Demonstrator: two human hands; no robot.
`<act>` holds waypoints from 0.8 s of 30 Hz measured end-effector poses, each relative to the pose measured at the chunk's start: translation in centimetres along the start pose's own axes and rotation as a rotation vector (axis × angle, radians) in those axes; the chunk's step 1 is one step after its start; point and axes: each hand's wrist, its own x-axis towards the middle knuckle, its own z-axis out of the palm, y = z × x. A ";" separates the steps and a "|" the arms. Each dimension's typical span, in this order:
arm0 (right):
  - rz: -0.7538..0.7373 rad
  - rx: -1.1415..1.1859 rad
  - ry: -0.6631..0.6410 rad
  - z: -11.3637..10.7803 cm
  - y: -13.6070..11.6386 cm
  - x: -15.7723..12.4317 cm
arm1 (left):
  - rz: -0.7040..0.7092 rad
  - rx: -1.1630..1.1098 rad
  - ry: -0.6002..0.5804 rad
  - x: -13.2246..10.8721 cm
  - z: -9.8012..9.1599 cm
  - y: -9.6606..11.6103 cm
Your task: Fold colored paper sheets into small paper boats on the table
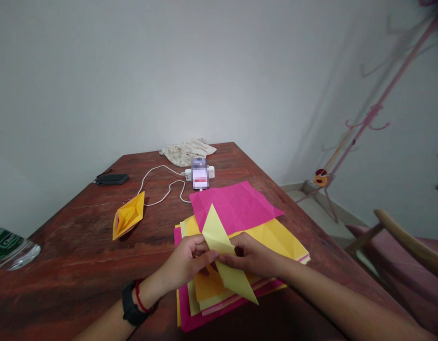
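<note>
A pale yellow folded paper [224,241], long and pointed at both ends, is held slantwise above a stack of coloured paper. My left hand [196,258] pinches its left edge, thumb on the front face. From the other side my right hand [252,255] grips the right edge, its thumb close to the left one. Fingers behind the paper are partly hidden. Beneath lies the stack of yellow and pink sheets [283,237]. On its far end rests a creased magenta sheet [240,203].
An orange folded paper boat [129,215] sits on the wooden table [80,265]. Beyond are a phone [199,174], white cables, a black power bank [111,179] and a cloth [188,150]. A plastic bottle [13,248] lies left; a chair [407,237] and pink coat stand [373,111] are right.
</note>
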 end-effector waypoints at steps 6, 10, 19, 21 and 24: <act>0.035 0.062 0.000 0.0 0.1 0.0 | 0.044 -0.008 0.047 0.0 0.0 0.6; 0.014 0.103 0.010 0.0 0.1 0.0 | 0.049 -0.015 0.079 0.0 0.0 1.0; -0.071 0.272 0.368 -0.3 1.4 0.4 | 0.059 0.010 0.141 0.0 0.1 1.8; -0.078 0.278 0.382 -0.2 1.5 0.5 | 0.054 0.010 0.149 0.0 0.1 1.8; -0.069 0.267 0.370 -0.1 1.6 0.5 | 0.048 0.020 0.162 0.0 0.0 1.7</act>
